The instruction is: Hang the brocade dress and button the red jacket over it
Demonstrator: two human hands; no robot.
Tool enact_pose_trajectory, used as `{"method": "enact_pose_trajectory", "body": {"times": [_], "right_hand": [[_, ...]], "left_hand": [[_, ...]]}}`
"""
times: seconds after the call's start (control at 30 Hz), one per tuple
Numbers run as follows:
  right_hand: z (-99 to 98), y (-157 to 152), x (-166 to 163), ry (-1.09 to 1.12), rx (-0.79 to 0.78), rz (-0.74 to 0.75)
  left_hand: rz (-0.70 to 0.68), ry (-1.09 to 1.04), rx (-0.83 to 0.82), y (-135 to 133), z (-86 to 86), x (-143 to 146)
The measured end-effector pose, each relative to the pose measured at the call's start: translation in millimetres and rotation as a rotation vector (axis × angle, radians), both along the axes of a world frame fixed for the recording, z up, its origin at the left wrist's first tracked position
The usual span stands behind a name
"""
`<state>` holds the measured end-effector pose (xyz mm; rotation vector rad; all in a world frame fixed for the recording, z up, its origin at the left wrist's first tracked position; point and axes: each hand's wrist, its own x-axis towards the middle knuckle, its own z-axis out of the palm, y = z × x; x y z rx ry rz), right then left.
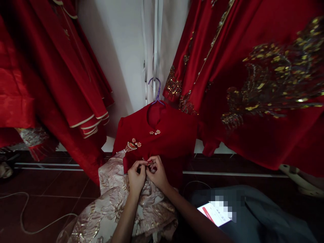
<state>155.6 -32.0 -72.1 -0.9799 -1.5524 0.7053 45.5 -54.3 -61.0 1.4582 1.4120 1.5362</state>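
A red top (172, 131) hangs in front of me on a purple hanger (158, 90). My left hand (137, 175) and my right hand (157, 173) meet at its lower front. Thumb and fingers of both are pinched around a small red and gold beaded ornament (150, 163), partly covered by the fingertips. A similar beaded piece (155, 132) sits below the neckline, and a fan-shaped jewelled ornament (131, 146) with flowers lies on the chest to the left. Cream and gold brocade fabric (111, 202) spreads beneath my hands and forearms.
Red garments with cream piping (83, 121) hang at left. On the right hangs a red garment (253, 141) with gold sequin embroidery. A lit phone (215, 214) rests on dark fabric at lower right. A white cable (22, 216) curls over the tiled floor, near a low metal rail (227, 174).
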Motion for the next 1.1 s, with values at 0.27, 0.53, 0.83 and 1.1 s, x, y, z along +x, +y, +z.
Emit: {"method": "enact_pose_trajectory", "body": {"times": [0.27, 0.53, 0.83, 1.1], "right_hand": [[-3.5, 2, 2, -0.026, 0.057, -0.084], [-3.3, 2, 4, -0.001, 0.048, -0.06], [-2.0, 3, 4, -0.001, 0.056, -0.064], [-0.2, 0, 4, -0.021, 0.064, -0.056]], "left_hand": [[-0.141, -0.474, -0.32, 56, 46.1, -20], [-0.191, -0.955, -0.225, 78, 23.0, -34], [-0.208, -0.884, -0.203, 81, 16.0, -33], [-0.275, -0.85, -0.195, 76, 16.6, -32]]}}
